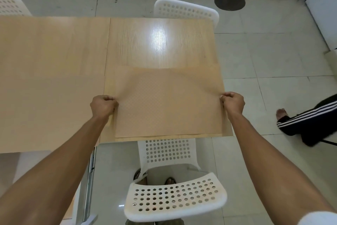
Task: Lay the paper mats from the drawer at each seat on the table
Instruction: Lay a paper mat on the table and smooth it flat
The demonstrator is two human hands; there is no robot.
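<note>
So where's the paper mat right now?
In the head view, the paper mat lies at the table's near right end, between both hands, above the white chair.

Paper mat (167, 104) between left hand (103, 105) and right hand (233, 102): tan, fine checkered texture, nearly matching the table (54, 78), which is pale wood grain with a white glare patch beyond the hands. Chair (175, 197) below the hands: white, rows of round holes; same pattern on far chair (186, 12) beyond the hands. Floor (264, 56): pale grey-green tiles; dark round cover (229, 1) past the right hand. Trouser leg (313, 120) right of the right hand: black, white stripes.
</note>
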